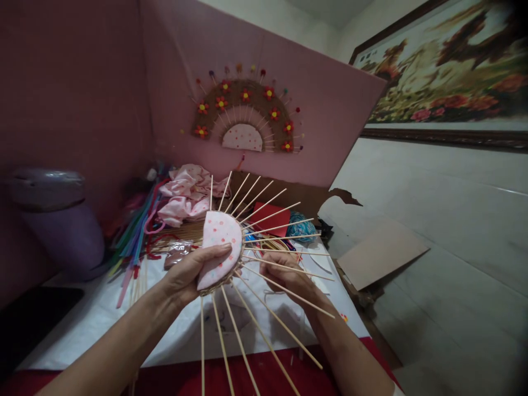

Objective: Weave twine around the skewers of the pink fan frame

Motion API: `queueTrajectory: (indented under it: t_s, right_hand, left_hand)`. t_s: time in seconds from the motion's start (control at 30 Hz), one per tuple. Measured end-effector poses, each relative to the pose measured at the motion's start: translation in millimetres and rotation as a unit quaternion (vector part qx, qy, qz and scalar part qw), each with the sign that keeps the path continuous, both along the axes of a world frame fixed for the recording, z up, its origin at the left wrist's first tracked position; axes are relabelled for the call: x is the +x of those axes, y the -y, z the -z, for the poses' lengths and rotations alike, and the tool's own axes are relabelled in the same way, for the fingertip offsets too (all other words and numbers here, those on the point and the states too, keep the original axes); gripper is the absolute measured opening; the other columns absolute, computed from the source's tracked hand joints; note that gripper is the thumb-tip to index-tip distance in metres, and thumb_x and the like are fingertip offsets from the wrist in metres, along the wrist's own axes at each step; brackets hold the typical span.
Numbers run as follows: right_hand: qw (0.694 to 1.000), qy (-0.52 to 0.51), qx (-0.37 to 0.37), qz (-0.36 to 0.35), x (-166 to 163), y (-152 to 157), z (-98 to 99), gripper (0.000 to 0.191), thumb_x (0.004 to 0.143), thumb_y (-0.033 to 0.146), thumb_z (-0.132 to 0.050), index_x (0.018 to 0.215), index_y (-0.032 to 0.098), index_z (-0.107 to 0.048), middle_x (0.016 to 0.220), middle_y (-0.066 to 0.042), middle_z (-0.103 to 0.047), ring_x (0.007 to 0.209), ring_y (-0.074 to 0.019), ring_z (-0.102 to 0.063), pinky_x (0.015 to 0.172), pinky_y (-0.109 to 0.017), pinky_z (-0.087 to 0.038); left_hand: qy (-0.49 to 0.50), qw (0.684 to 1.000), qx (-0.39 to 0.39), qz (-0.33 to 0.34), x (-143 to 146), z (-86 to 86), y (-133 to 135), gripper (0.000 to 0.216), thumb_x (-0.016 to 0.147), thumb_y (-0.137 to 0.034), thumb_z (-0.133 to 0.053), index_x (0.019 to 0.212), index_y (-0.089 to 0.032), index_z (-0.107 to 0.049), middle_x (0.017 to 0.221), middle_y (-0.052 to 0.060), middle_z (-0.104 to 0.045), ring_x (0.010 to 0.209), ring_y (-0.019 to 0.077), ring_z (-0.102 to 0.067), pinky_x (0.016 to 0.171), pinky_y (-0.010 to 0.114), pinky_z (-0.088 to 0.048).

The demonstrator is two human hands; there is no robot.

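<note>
My left hand grips a half-round piece covered in pink dotted fabric, thumb on its front face. Thin wooden sticks fan out from its curved edge, which has a brown cord-like trim. Behind the sticks on the right is my right hand, its fingers curled together close to the curved edge. Whatever those fingers pinch is hidden or too small to make out. A loose bit of string shows below that hand.
On the white-covered table lie pink fabric, coloured pipe cleaners, a red card and blue yarn. A purple tumbler stands left. A flowered half-round decoration hangs on the pink board behind.
</note>
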State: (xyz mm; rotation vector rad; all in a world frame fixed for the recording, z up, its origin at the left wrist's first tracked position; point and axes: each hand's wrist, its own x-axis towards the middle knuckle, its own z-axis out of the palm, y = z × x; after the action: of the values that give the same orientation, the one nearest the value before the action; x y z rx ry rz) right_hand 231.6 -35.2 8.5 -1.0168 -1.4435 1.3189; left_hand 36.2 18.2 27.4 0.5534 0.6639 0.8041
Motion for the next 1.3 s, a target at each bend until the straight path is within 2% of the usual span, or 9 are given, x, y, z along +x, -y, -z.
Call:
queueTrajectory:
  t_s: [0.1,0.3,0.4,0.5,0.57,0.67,0.9,1.1,1.3]
  right_hand:
    - [0.998,-0.041,0.017,0.047,6.3,-2.9,3.2,0.029,0.081,0.04,-0.052,0.065,0.015,-0.054,0.049,0.007,-0.029,0.042,-0.0047,-0.018,0.04,-0.021,-0.009]
    - [0.988,-0.14,-0.006,0.064,11.3,-6.7,6.2,0.021,0.078,0.032,-0.054,0.066,0.017,-0.047,0.052,0.006,-0.034,0.043,-0.0052,-0.02,0.041,-0.02,-0.013]
    - [0.972,-0.217,-0.013,0.088,17.6,-6.7,2.5,0.016,0.076,0.026,-0.054,0.067,0.018,-0.043,0.056,0.005,-0.035,0.046,-0.0064,-0.027,0.042,-0.018,-0.02]
    - [0.952,-0.279,0.014,0.126,23.8,-8.6,1.0,0.016,0.077,0.025,-0.051,0.066,0.019,-0.041,0.056,0.006,-0.031,0.048,-0.0077,-0.031,0.044,-0.018,-0.028]
    - [0.939,-0.312,0.038,0.143,26.7,-10.6,2.0,0.019,0.077,0.025,-0.052,0.064,0.019,-0.04,0.054,0.006,-0.028,0.046,-0.0072,-0.029,0.042,-0.017,-0.028]
    - [0.925,-0.343,0.067,0.152,29.5,-12.6,3.9,0.021,0.076,0.026,-0.054,0.062,0.018,-0.041,0.052,0.007,-0.027,0.042,-0.0053,-0.024,0.038,-0.016,-0.021]
    - [0.915,-0.317,0.135,0.208,36.0,-12.2,4.3,0.021,0.077,0.029,-0.057,0.063,0.017,-0.047,0.055,0.006,-0.036,0.041,-0.0031,-0.028,0.038,-0.016,-0.021]
    - [0.89,-0.207,0.21,0.348,39.6,-14.5,3.5,0.019,0.072,0.028,-0.063,0.066,0.017,-0.049,0.055,0.006,-0.04,0.042,-0.0028,-0.03,0.038,-0.016,-0.019]
    - [0.885,-0.15,0.182,0.401,36.1,-22.4,16.3,0.02,0.071,0.032,-0.061,0.066,0.018,-0.047,0.05,0.009,-0.036,0.038,-0.0028,-0.025,0.036,-0.016,-0.018]
  left_hand:
    - [-0.011,1.0,0.011,-0.015,-0.3,-1.5,-0.1,0.008,0.07,-0.004,-0.057,0.074,-0.005,-0.064,0.063,0.011,-0.07,0.05,0.0174,-0.064,0.049,0.026,-0.055]
    - [-0.011,1.0,0.006,-0.009,0.3,-3.4,1.8,0.009,0.07,-0.003,-0.056,0.075,-0.005,-0.064,0.064,0.012,-0.07,0.051,0.0184,-0.064,0.051,0.029,-0.056]
    - [-0.019,1.0,0.007,-0.014,-0.4,-4.1,1.5,0.009,0.071,-0.003,-0.056,0.075,-0.004,-0.064,0.064,0.012,-0.069,0.05,0.0185,-0.064,0.049,0.029,-0.056]
    - [-0.024,0.999,0.014,-0.035,-2.1,-4.1,-1.4,0.009,0.071,-0.003,-0.056,0.075,-0.005,-0.063,0.064,0.012,-0.069,0.05,0.0181,-0.064,0.047,0.027,-0.055]
    - [-0.025,0.999,0.015,-0.041,-3.5,-3.4,-4.5,0.009,0.071,-0.003,-0.056,0.076,-0.006,-0.063,0.063,0.011,-0.069,0.049,0.0183,-0.064,0.046,0.028,-0.055]
    - [-0.03,0.998,0.007,-0.053,-5.5,-1.4,-9.2,0.009,0.071,-0.004,-0.056,0.077,-0.006,-0.062,0.063,0.011,-0.069,0.049,0.0182,-0.064,0.045,0.028,-0.055]
    - [-0.035,0.997,0.023,-0.068,-8.0,2.6,-14.0,0.013,0.07,-0.003,-0.058,0.082,-0.007,-0.062,0.065,0.01,-0.07,0.049,0.0183,-0.064,0.043,0.028,-0.054]
    - [-0.068,0.996,0.033,-0.043,-5.2,0.5,-11.3,0.007,0.07,-0.005,-0.058,0.075,-0.005,-0.063,0.062,0.011,-0.069,0.047,0.0182,-0.063,0.045,0.028,-0.055]
    - [-0.057,0.998,0.006,-0.036,-5.9,-4.5,-6.9,0.007,0.071,-0.004,-0.057,0.074,-0.004,-0.064,0.062,0.012,-0.069,0.047,0.0178,-0.063,0.045,0.026,-0.054]
